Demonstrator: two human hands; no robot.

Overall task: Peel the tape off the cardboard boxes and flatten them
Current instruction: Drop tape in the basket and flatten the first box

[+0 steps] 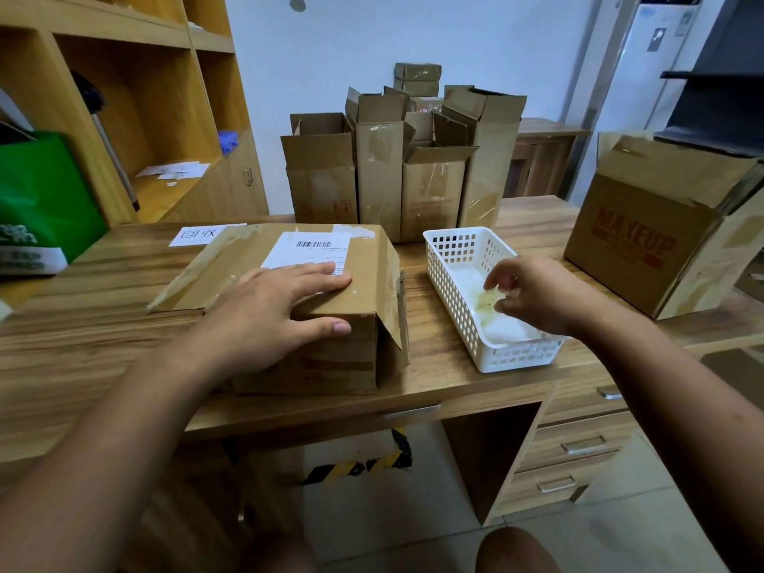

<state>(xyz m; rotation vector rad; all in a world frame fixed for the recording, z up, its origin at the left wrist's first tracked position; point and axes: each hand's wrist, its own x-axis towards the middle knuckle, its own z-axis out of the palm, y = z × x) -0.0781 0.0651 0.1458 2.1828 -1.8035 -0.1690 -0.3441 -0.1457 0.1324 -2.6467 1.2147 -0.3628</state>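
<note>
A cardboard box (364,283) with a white shipping label (310,250) lies on the wooden desk (438,357) in front of me. My left hand (273,308) rests flat on its top, fingers spread, thumb down the front side. The box's right end flap hangs open. My right hand (533,295) hovers over a white plastic basket (459,291) and pinches a crumpled wad of clear tape (492,297) between its fingertips. More peeled tape (508,328) lies in the basket.
Several tall open cardboard boxes (380,175) stand at the desk's back against the wall. A larger box marked MAKEUP (645,237) sits at the right edge. A green bag (37,208) and wooden shelves (136,97) are at the left. Drawers sit below right.
</note>
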